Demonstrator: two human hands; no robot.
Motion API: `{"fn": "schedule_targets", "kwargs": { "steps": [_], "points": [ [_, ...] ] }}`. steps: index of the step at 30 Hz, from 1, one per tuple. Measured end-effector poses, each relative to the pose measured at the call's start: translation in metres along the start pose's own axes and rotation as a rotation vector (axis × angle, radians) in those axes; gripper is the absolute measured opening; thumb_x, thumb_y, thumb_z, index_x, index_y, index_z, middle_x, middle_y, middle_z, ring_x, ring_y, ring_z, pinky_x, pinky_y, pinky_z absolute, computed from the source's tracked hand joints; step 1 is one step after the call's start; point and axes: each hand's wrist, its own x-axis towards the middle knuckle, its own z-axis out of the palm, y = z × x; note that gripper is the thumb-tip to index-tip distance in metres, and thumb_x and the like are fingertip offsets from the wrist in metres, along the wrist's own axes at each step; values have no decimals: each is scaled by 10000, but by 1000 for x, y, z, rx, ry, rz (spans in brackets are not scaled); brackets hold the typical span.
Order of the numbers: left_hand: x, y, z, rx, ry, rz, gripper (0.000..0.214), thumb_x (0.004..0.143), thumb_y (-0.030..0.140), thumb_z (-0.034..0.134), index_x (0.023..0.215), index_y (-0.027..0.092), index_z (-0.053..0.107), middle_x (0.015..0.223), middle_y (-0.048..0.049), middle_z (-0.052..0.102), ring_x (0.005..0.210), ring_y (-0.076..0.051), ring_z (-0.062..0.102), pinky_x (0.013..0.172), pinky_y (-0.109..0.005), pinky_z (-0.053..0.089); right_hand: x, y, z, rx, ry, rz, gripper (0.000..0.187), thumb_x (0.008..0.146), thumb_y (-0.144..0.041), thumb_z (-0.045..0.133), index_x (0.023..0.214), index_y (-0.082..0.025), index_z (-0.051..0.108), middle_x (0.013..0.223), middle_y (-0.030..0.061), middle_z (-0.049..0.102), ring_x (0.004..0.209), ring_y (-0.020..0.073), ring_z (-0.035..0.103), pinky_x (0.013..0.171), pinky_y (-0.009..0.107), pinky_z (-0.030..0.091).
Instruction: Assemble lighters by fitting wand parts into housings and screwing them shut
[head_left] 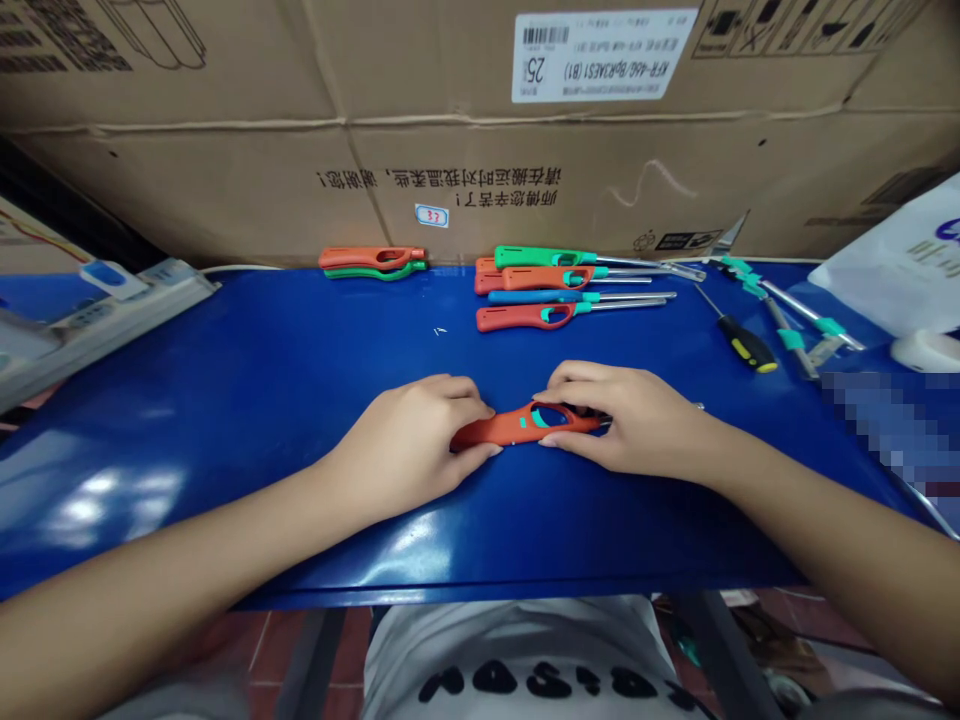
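Observation:
An orange lighter handle (pixel 517 426) with a teal trigger lies on the blue table (pixel 247 400) in front of me. My left hand (pixel 409 440) pinches its left end with curled fingers. Over the handle's right end, around the trigger opening, my right hand (pixel 626 420) is wrapped; that end is hidden under its fingers. Both hands rest on the table top.
Several finished long-nozzle lighters (pixel 559 290) lie in a row at the back. Two handle shells (pixel 373 262) sit at back left. A screwdriver (pixel 739 340) and loose metal nozzles (pixel 795 325) lie at right. A big cardboard box (pixel 465 130) walls the back; a white bag (pixel 900 260) is at far right.

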Motion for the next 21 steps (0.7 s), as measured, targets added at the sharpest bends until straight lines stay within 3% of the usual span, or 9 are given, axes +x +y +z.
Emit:
{"fn": "schedule_targets", "kwargs": {
  "steps": [5,13,17,21],
  "points": [
    [1,-2,0,-30,5,-40,155,852,297,776,982,214,764,988,-4,706,900,-207,692,692,-302,524,-1,-4,3,-29,-1,16,292,885,-334,715,1153,-224,747,1097,35,675,903,182,666,750,296,499],
    [0,-4,9,255,74,141,207,930,331,668,995,157,760,938,-53,707,825,-234,693,642,-333,529,0,-1,2,-355,-15,-154,344,956,-378,607,1208,-167,709,1100,85,668,818,215,668,631,328,469],
    [6,-17,14,265,136,237,283,955,290,621,1173,136,716,1015,-77,714,900,-243,703,710,-343,565,3,10,-1,-301,-21,-204,348,999,-380,527,1221,-171,696,1117,86,664,859,217,674,690,337,501],
    [10,-27,17,163,169,278,303,997,297,581,1224,132,693,1039,-80,710,938,-221,686,787,-331,570,4,16,-2,-203,-25,-194,317,1001,-376,528,1194,-192,699,1140,76,661,898,211,673,727,329,513]
  ]
}}
